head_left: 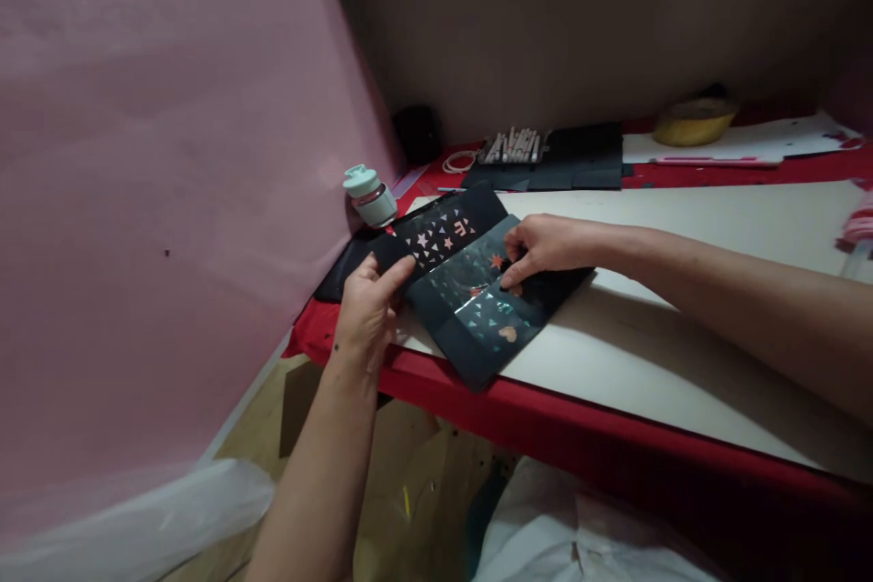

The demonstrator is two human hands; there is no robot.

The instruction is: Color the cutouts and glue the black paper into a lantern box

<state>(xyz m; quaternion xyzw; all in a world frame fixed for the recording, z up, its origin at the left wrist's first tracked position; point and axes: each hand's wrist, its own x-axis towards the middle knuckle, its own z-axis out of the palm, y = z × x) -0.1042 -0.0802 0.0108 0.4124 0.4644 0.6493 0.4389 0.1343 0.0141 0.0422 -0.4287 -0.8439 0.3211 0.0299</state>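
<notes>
A black card (474,368) lies tilted over the table's front left corner. Glossy clear strips (470,282) cross it, with small shiny triangles, stars and an orange heart (507,334) showing on its surface. My left hand (372,309) grips the card's left edge, thumb on top and fingers underneath. Over the card's right half, my right hand (536,245) has thumb and fingers bent together close to a red star (497,261). Whatever is between those fingertips is too small or hidden to make out. Behind the card stands a bottle with a mint lid (370,195).
A white board (682,364) covers much of the red-clothed table (436,382). Farther back are a box of white markers (513,147), black sheets (583,155), a pink pen (716,162) and a yellow tape roll (696,123). A pink wall (170,155) closes off the left.
</notes>
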